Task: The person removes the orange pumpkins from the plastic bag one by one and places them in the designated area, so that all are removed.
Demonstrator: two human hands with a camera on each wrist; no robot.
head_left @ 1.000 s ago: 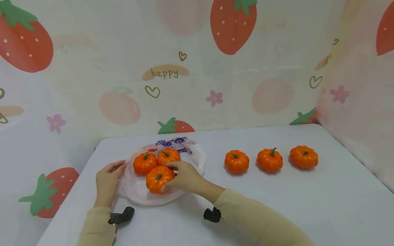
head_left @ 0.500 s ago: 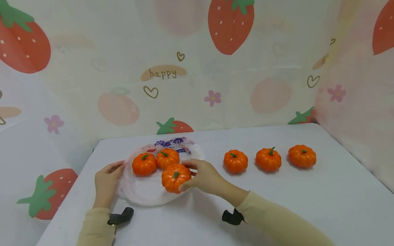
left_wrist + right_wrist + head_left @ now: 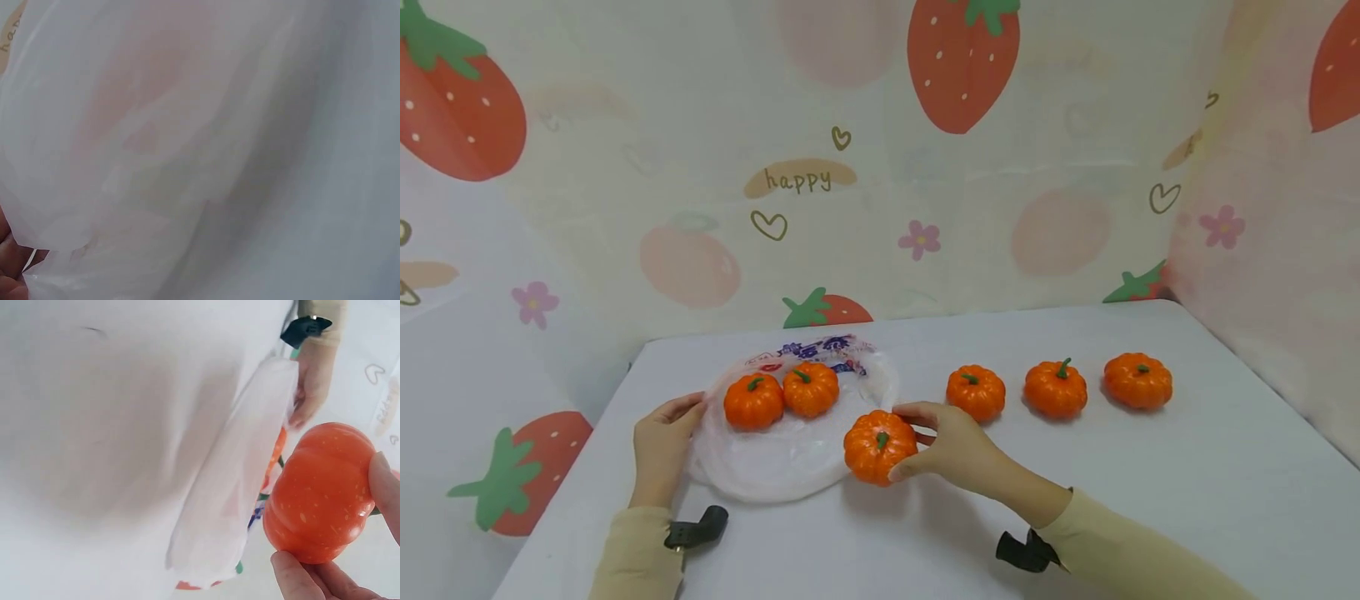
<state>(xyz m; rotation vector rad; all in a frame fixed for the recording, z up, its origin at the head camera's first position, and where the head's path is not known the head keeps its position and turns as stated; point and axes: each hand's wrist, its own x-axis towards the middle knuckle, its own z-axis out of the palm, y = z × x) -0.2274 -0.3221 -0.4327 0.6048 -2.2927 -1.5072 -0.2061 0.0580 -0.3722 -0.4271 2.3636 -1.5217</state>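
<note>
In the head view my right hand point(image 3: 955, 446) grips a small orange pumpkin point(image 3: 880, 447) with a green stem, thumb on the near side and fingers on the far side. It is raised over the right edge of a thin white plastic bag point(image 3: 775, 475). Two more pumpkins lie on the bag, a left one point(image 3: 753, 402) and a right one point(image 3: 811, 389). My left hand point(image 3: 662, 442) pinches the bag's left edge. The right wrist view shows the held pumpkin point(image 3: 322, 494) close up, between thumb and fingertips. Bag film point(image 3: 144, 156) fills much of the left wrist view.
To the right, three pumpkins stand in a row on the white table point(image 3: 1075, 508): a near-left one point(image 3: 976, 392), a middle one point(image 3: 1056, 389) and a right one point(image 3: 1138, 381). A strawberry-print cloth point(image 3: 925, 183) hangs behind the table.
My right hand has lifted the pumpkin from among the others on the bag and carried it right, to the bag's right edge. My left hand has stayed at the bag's left edge.
</note>
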